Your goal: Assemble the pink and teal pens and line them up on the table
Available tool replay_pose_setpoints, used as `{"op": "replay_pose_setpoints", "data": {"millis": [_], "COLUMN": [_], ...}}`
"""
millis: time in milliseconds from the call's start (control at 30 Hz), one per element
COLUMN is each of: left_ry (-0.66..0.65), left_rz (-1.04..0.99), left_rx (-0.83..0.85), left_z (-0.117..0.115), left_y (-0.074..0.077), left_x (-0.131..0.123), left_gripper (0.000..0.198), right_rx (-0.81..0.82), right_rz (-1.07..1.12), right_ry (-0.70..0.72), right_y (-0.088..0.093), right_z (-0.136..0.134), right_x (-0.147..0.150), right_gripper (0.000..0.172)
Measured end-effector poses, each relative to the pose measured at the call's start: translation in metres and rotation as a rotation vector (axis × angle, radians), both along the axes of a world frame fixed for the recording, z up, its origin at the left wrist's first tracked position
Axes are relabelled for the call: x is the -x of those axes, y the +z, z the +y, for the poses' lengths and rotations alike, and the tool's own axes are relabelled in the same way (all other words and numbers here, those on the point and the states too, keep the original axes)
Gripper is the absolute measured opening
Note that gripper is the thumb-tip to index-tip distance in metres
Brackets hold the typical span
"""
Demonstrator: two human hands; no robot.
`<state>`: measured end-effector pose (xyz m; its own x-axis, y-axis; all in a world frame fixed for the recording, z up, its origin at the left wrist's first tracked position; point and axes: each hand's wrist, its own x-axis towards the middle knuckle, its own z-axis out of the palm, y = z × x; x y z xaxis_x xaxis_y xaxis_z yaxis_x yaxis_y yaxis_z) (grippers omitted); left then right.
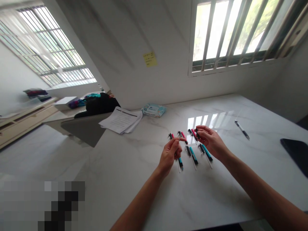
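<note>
Disassembled pens lie in two rows on the marble-patterned table. The far row has red barrels, such as one red pen barrel (pixel 184 137); the near row has teal ones, such as a teal pen barrel (pixel 207 152). Black parts and thin white refills, one refill (pixel 193 159) among them, lie alongside. My left hand (pixel 170 154) is closed over the left end of the rows, index finger pointing right; what it pinches is too small to make out. Between thumb and fingertips, my right hand (pixel 211 141) holds a small black pen part (pixel 197 133) beside the rightmost red barrel.
A black-and-white pen (pixel 242 129) and a dark flat device (pixel 295 154) lie on the right. Toward the back left are stacked papers (pixel 121 119) and a blue wipes packet (pixel 154 110). A grey chair back (pixel 84 128) stands left of the table (pixel 134 179).
</note>
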<state>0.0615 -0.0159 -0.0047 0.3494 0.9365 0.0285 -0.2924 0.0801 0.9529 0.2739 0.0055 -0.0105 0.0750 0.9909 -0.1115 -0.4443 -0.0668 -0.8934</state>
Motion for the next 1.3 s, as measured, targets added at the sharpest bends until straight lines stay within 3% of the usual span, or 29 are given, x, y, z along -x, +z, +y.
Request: {"op": "replay_pose_setpoints", "data": {"millis": [1300], "left_ry": [0.017], "left_rz": [0.002], "left_rx": [0.037], "left_z": [-0.001], "left_y": [0.006], "left_x": [-0.002], "left_gripper": [0.045], "right_rx": [-0.032], "right_rz": [-0.109], "right_ry": [0.085], "right_y": [-0.010], "right_z": [0.001], "right_x": [0.000], "right_gripper": [0.032]}}
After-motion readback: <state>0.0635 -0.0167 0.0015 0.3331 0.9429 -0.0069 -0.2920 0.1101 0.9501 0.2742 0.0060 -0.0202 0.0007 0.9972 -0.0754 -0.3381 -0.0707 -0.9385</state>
